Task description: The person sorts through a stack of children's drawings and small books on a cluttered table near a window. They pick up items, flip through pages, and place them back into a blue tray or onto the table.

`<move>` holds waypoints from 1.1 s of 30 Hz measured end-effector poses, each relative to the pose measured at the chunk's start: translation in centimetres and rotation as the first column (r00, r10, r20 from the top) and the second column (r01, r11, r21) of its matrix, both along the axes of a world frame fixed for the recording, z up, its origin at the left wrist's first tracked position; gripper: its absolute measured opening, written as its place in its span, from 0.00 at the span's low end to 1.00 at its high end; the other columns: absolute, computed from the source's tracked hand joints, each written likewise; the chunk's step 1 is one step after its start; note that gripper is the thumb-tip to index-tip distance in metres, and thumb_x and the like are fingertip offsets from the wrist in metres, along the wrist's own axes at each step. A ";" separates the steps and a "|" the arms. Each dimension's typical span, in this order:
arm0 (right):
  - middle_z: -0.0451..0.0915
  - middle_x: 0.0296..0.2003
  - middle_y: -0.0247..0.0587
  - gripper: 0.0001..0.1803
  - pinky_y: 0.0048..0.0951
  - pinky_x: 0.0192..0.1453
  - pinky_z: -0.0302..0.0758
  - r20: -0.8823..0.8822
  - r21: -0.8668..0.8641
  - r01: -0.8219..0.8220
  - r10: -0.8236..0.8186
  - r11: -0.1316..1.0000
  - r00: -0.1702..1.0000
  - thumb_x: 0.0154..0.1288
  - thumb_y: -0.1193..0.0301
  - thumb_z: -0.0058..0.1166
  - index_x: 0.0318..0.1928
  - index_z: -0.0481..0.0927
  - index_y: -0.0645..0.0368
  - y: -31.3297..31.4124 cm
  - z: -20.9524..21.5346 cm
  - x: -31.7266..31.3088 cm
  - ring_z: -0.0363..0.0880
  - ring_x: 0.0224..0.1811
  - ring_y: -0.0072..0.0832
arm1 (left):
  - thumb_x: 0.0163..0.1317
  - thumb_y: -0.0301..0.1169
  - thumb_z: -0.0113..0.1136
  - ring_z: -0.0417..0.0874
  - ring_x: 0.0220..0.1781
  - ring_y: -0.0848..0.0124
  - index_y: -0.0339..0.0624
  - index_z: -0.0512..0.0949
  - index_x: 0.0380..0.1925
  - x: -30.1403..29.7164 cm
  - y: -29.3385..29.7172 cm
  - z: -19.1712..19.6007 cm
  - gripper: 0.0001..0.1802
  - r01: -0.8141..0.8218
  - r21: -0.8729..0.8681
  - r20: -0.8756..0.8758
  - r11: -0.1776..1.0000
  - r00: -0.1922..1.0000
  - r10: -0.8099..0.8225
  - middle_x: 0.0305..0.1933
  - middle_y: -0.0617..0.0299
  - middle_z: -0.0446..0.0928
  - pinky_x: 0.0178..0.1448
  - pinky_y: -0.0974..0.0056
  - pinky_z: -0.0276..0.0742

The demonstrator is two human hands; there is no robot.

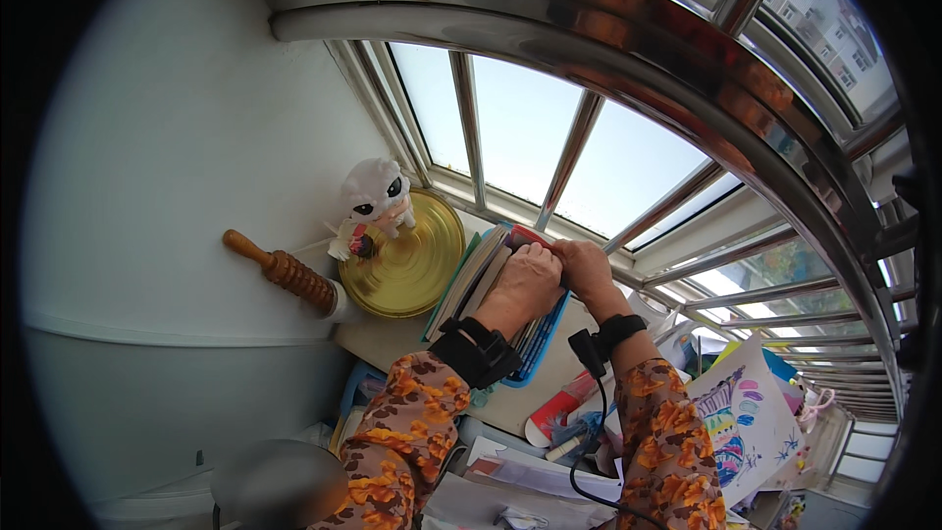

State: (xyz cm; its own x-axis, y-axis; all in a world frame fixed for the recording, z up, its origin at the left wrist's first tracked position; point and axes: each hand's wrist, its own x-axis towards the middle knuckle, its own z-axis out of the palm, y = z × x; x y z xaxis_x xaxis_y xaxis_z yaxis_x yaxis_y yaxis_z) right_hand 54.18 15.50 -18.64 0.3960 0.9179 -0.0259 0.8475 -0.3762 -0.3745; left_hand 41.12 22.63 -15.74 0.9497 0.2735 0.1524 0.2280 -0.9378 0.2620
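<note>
Both hands are at the books [475,279], which stand packed on edge in a blue basket [556,327] on the pale table [392,342], just below the window [525,108]. The left hand [530,285] lies back upward over the tops of the books, its fingers bent and drawn close together, their tips down at the far end of the row beside a red cover [528,235]. The right hand [586,269] comes in from the other side, thumb and fingers bent toward the same corner, with its fingertips next to the left hand's knuckles; the two hands meet there or very nearly so. Whether either is clamped on a book or merely resting against it, I cannot tell, as the fingertips are largely hidden. Each wrist wears a black strap (a black cable [575,476] hangs by the right one). To the left of the basket is a round gold tray [432,260] bearing a white figurine [375,188], with a ridged wooden roller [292,277] beside the tray.
</note>
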 end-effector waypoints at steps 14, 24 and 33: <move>0.69 0.62 0.48 0.37 0.44 0.58 0.76 -0.943 -0.268 0.413 -0.325 0.871 0.073 0.74 0.39 0.27 0.70 0.56 0.53 -10.8 -5.6 -9.6 0.76 0.57 0.41 | 0.60 0.65 0.53 0.55 0.75 0.46 0.38 0.45 0.74 -18.0 3.0 -4.0 0.55 -0.262 -0.869 -0.150 0.420 0.948 0.281 0.71 0.33 0.55 0.75 0.56 0.54; 0.73 0.59 0.40 0.31 0.43 0.49 0.82 -0.922 -0.373 0.398 -0.382 0.838 -0.060 0.75 0.42 0.28 0.70 0.52 0.40 -10.2 -7.7 -9.9 0.80 0.53 0.36 | 0.59 0.62 0.51 0.43 0.75 0.31 0.49 0.45 0.75 -15.2 -1.8 -3.7 0.51 -0.464 -0.690 -0.348 0.555 0.885 0.308 0.75 0.47 0.52 0.73 0.33 0.46; 0.82 0.42 0.33 0.21 0.32 0.34 0.84 -0.841 -0.334 0.618 -0.521 0.712 0.146 0.74 0.52 0.42 0.61 0.68 0.46 -9.1 -8.9 -10.1 0.84 0.38 0.23 | 0.59 0.75 0.40 0.44 0.79 0.55 0.42 0.41 0.75 -20.2 -0.4 -7.0 0.59 -0.158 -0.947 -0.278 -0.281 0.842 0.462 0.78 0.48 0.43 0.74 0.46 0.50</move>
